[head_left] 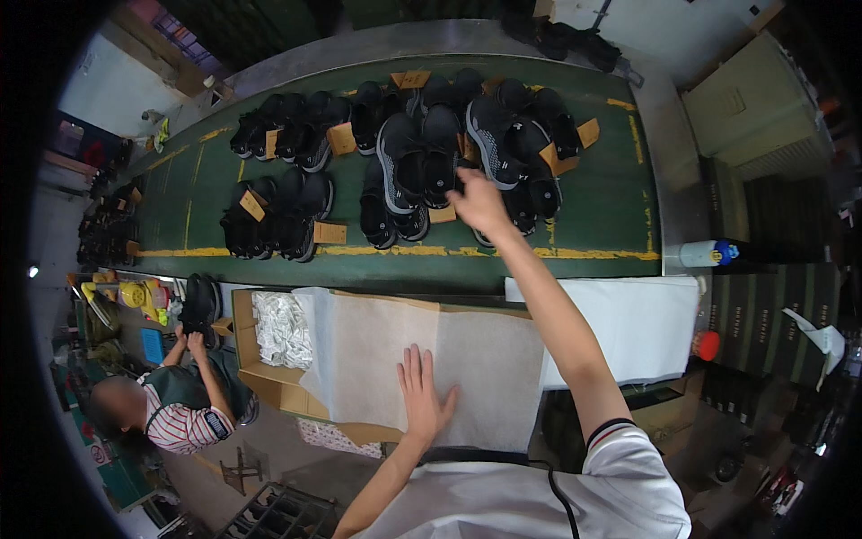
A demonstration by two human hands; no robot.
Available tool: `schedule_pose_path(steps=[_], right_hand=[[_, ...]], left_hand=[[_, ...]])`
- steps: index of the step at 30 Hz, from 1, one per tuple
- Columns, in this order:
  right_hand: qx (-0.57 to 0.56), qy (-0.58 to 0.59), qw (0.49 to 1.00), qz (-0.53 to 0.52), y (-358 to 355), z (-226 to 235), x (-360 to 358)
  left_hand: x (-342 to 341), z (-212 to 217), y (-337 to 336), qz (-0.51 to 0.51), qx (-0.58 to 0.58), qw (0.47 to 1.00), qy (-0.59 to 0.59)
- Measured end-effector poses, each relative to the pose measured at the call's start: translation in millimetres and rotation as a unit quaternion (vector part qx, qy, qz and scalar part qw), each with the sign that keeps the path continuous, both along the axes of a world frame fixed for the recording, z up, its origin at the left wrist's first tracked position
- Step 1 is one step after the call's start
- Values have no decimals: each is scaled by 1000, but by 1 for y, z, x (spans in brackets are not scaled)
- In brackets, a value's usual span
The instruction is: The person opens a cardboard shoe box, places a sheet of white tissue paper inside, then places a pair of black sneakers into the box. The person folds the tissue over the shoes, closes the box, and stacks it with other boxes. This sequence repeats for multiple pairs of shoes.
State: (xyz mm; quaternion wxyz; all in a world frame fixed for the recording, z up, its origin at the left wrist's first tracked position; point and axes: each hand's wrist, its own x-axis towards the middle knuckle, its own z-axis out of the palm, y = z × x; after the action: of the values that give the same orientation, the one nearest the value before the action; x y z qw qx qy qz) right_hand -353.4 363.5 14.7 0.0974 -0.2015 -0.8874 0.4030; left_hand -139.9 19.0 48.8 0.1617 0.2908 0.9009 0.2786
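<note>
My left hand (422,395) lies flat with fingers spread on a pale sheet of wrapping paper (494,386). Stretched over the green worktop, my right hand (480,202) is at the heel of a black shoe (440,148) with a grey patterned sole edge. Its fingers are apart and slightly blurred; whether they touch the shoe I cannot tell. Beside that shoe rests another black shoe (400,162), both lying on top of other shoes. A brown card tag (442,215) shows below them, left of my right wrist.
More black shoes (292,202) with brown tags stand in groups on the green worktop (602,216). An open carton (244,328) holds crumpled white packets (283,328). White sheets (628,314) lie right. At left a co-worker (184,413) handles a dark shoe. A blue-capped bottle (709,253) stands right.
</note>
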Motion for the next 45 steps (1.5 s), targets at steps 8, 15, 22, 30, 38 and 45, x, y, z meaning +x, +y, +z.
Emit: schedule_pose_path(steps=[8,15,22,30,38,45], right_hand=[[-227,-144,956,-116,-20,-81,-133],[-84,-140,984,-67,8,-124,-160],[-116,-172,977,44,25,-31,-121],[-323,-72,942,57,-1,132,50],[-432,-14,901,-30,-73,227,208],[21,58,994,-86,-189,232,360]], left_hand=[[3,1,13,-1,-10,1000,8],[1,0,16,-1,-9,1000,14],[5,6,13,9,-11,1000,16],[2,18,4,-1,17,1000,-6],[-10,-13,-19,12,176,984,-30],[20,140,0,-18,366,810,-459]])
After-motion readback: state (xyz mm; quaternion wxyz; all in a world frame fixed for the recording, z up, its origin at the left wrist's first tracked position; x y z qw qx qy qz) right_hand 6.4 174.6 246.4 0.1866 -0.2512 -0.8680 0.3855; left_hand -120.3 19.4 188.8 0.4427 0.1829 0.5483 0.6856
